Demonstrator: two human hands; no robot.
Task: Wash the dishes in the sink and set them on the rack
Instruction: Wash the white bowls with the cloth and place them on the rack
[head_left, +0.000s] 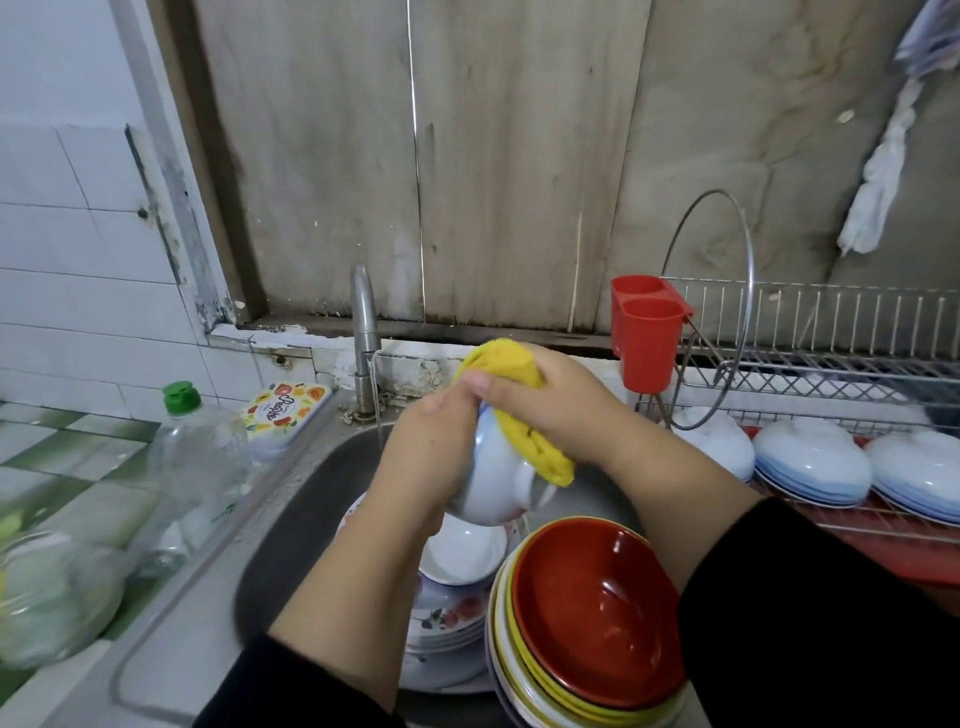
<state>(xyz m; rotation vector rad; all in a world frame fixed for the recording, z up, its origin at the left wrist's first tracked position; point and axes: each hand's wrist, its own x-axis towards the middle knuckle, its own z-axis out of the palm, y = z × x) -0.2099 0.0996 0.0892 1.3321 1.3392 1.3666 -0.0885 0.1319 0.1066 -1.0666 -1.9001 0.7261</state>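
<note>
Two hands mid-scrub: left hand (434, 457) grips the pale bowl (496, 480) over the sink (291, 525), right hand (545, 402) clutches the yellow sponge (511, 410), rinsing and the right-side rack (831, 364) likely next.

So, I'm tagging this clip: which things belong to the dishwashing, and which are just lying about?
In the job:
pale blue bowl in left hand
yellow sponge in right hand
stacked red bowls
wire rack

Lying about:
clear bottle with green cap
patterned tin
</note>
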